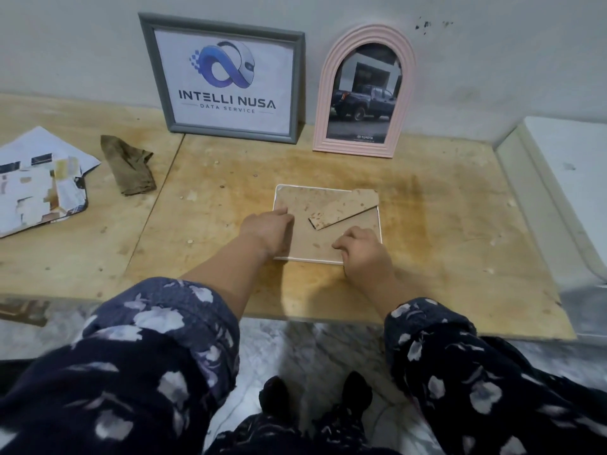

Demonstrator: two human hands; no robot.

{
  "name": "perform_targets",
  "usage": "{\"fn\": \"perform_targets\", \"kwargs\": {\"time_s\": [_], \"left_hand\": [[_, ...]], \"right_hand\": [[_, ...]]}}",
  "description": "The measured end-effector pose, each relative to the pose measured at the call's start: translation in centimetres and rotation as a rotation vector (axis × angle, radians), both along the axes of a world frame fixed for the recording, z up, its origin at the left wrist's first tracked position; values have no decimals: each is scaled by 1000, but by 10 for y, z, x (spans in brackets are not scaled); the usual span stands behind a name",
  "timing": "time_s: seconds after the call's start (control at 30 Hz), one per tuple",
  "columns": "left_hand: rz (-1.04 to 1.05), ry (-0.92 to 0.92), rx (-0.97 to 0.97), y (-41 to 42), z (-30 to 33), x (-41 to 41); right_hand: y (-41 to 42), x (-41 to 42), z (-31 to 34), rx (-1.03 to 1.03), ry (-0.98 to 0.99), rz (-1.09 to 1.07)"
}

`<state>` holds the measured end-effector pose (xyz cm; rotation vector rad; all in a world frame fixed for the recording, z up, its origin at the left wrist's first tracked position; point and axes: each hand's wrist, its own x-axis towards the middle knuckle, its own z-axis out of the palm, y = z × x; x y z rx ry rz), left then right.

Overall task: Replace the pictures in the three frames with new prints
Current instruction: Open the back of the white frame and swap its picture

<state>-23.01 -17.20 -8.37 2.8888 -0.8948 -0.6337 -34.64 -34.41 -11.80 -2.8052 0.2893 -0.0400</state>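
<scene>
A small white frame lies face down in the middle of the wooden table, its brown backing board up and its stand flap lying across the back. My left hand rests on the frame's left edge, fingers on the backing. My right hand has its fingers curled against the frame's near edge. A grey frame with a logo print and a pink arched frame with a truck photo lean upright against the wall behind.
A pile of torn prints and papers lies at the table's left, with a crumpled brown cloth beside it. A white box or appliance borders the table on the right. My knees are below the table's front edge.
</scene>
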Motion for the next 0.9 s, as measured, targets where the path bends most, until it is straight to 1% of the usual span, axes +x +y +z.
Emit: {"fn": "perform_targets", "kwargs": {"time_s": [0.1,0.2,0.3,0.37,0.43,0.53,0.63,0.77,0.83,0.9], "left_hand": [[14,9,15,1,-4,-2],[26,31,1,5,-7,-3],[41,91,-37,9,-10,-3],[44,102,-51,9,-12,-2],[60,67,-53,6,-11,-3],[89,48,-29,-2,-10,-8],[87,20,14,-7,-9,-9],[90,34,40,-11,-7,-14],[93,69,0,-11,-10,-17],[118,88,-97,-4,-16,-20]], "right_hand": [[3,-1,-10,-8,-129,2],[6,-7,-12,-50,-176,12],[12,-22,-12,-74,-228,58],[16,-30,-10,-66,-226,94],[19,-32,-5,-64,-239,98],[23,-32,-4,-100,-251,70],[25,-34,-5,-131,-265,90],[26,-30,-5,-176,-210,90],[28,-23,-3,-226,-138,104],[33,-17,0,-250,-123,133]]}}
